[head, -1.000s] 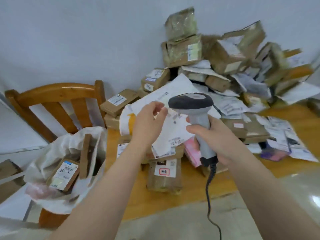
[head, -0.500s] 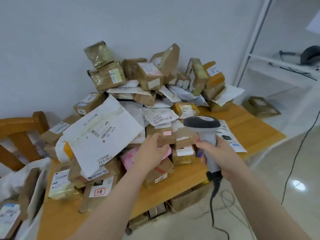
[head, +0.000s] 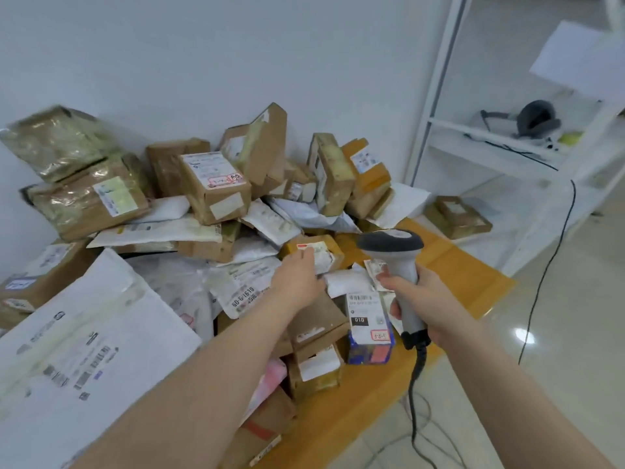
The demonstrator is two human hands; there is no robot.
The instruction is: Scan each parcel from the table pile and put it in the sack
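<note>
A heap of brown boxes and white mailers [head: 216, 194] covers the wooden table [head: 456, 275] against the wall. My left hand [head: 297, 279] reaches into the heap, its fingers stretched out onto a small yellow-brown box with a white label [head: 321, 253]. I cannot see a grip round it. My right hand [head: 419, 299] grips the handle of a grey barcode scanner [head: 392, 243], whose head is just right of that box. A blue-edged parcel with a long label [head: 367, 319] lies below both hands. The sack is out of view.
A large white mailer [head: 84, 333] lies at the near left. A white shelf rack [head: 507, 143] with a headset [head: 534, 121] stands on the right, a brown box [head: 456, 214] under it. The scanner cable [head: 417, 384] hangs to the tiled floor.
The view has swung right, so the chair and sack are gone from sight. My left hand moved forward from a brown box to the small yellow-brown box. The scanner stays in my right hand.
</note>
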